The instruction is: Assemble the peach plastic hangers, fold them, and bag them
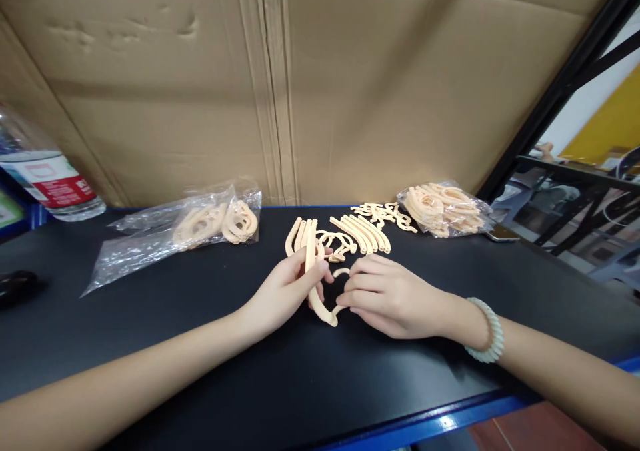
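Observation:
My left hand (pixel 285 281) is closed round a long, beige curved strip (pixel 321 307), thumb across its front. The strip stands roughly upright, its bent lower end toward the right. My right hand (pixel 393 296) pinches a thin, beige curved piece (pixel 339 309) that meets the strip's lower end; the fingers hide much of it, so I cannot tell whether the two are joined. Just beyond my hands lie several beige curved strips (pixel 367 235) in a row, more strips (pixel 295 236) to their left, and thin curved pieces (pixel 340 244) between them.
A clear bag (pixel 200 221) of beige rings lies at the back left, another filled bag (pixel 445 207) at the back right. Small beige parts (pixel 383 214) are heaped between them. A bottle (pixel 55 177) stands far left, near a black object (pixel 17 287). Cardboard (pixel 400 91) walls the back.

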Tool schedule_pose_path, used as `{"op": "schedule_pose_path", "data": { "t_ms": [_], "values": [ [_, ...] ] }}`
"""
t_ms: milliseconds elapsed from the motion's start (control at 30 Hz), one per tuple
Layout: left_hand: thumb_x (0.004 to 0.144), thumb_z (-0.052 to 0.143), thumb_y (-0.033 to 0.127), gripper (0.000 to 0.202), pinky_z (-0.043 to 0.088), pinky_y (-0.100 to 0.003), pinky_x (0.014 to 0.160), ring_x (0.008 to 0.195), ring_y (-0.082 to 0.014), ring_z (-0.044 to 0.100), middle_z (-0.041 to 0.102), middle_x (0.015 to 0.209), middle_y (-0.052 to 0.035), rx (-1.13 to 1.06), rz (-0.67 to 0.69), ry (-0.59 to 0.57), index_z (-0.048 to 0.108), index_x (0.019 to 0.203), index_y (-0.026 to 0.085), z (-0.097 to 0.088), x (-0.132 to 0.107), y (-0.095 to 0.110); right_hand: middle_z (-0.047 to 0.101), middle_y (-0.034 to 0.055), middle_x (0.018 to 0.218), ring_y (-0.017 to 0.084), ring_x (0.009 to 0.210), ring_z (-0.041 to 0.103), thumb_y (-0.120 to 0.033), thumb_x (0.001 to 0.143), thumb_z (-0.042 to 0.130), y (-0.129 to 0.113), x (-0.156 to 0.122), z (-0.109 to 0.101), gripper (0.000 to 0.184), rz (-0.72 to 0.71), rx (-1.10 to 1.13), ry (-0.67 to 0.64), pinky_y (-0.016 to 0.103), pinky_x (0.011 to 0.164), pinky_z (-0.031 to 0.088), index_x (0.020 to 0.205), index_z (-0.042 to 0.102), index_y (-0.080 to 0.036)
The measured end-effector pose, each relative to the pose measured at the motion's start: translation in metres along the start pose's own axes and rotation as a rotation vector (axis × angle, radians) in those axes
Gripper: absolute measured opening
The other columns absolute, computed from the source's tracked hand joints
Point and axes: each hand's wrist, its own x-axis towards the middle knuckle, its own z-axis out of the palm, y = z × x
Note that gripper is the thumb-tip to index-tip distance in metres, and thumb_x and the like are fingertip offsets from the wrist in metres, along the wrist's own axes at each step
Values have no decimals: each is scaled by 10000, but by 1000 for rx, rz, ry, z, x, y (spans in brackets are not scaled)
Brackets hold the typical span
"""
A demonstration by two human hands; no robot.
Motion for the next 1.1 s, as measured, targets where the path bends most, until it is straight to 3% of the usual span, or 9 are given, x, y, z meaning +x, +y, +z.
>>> {"op": "schedule_pose_path", "data": {
  "t_ms": [200, 367, 567, 733, 900, 1100],
  "values": [
    [834, 582, 361, 210, 482, -244, 566, 594, -130, 565, 595, 728, 3, -46, -7, -79, 590, 863, 153, 1, -2, 5, 635, 87, 963, 185, 879, 553, -147, 921, 488, 2, -1, -1, 192, 98, 250, 84, 336, 791, 486, 1012, 656, -162],
    [879, 545, 437, 287, 469, -224, 511, 521, -113, 534, 558, 639, 22, 2, 30, -81, 568, 787, 166, 1, -2, 3, 537, 96, 1144, 188, 1078, 534, -129, 922, 490, 1, 0, -3, 264, 271, 501, 201, 371, 940, 477, 1132, 628, -211],
    [891, 524, 451, 280, 419, -212, 445, 461, -108, 481, 522, 584, 39, 63, 23, -93, 571, 828, 182, 1, -2, -1, 455, 94, 1365, 218, 1301, 430, -232, 918, 562, 9, -1, 2, 329, 461, 914, 226, 381, 978, 484, 1245, 577, -255],
    [892, 524, 420, 268, 422, -229, 504, 502, -120, 489, 526, 579, 36, 121, 62, -68, 567, 775, 183, 1, -3, 0, 619, 76, 1251, 214, 1182, 563, -281, 917, 580, 13, 0, 2, 296, 527, 1026, 233, 445, 1035, 440, 1205, 630, -240],
    [874, 535, 399, 314, 475, -244, 539, 573, -146, 549, 546, 642, 30, 86, 52, 33, 594, 1083, 172, 1, -2, -3, 682, 82, 1151, 195, 1039, 639, -312, 873, 637, 13, 1, 7, 235, 685, 1162, 368, 388, 941, 514, 1072, 704, -207],
    [898, 508, 349, 331, 439, -232, 520, 541, -129, 500, 509, 625, 47, 136, 54, 90, 552, 1178, 178, -2, -3, -9, 709, 69, 1020, 153, 889, 674, -322, 792, 727, 13, 1, 11, 282, 814, 1376, 503, 305, 837, 541, 1037, 686, -190]
  ]
}}
